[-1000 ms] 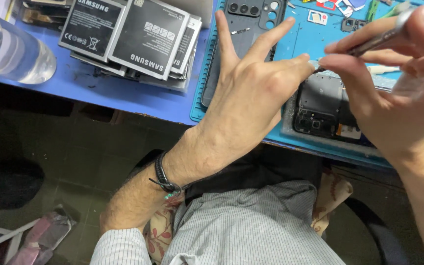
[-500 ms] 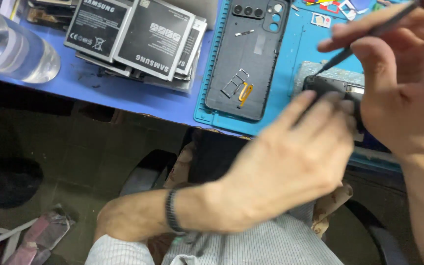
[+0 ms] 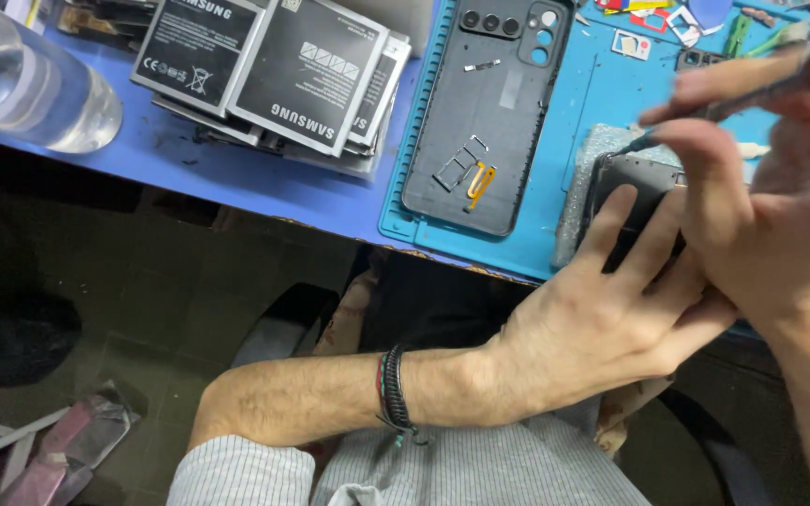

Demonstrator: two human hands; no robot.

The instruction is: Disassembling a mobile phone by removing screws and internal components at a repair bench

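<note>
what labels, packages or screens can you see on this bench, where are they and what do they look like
Phone batteries: stacked top centre on the blue table; flat rectangles, black labels, white print.
Small cards: top right on the teal mat; white and red.
No lit screen shows.

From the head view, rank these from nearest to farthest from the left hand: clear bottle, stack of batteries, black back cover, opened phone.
1. Opened phone, under the left hand's fingers.
2. Black back cover, on the mat to the left.
3. Stack of batteries, farther left.
4. Clear bottle, far left corner.
</note>
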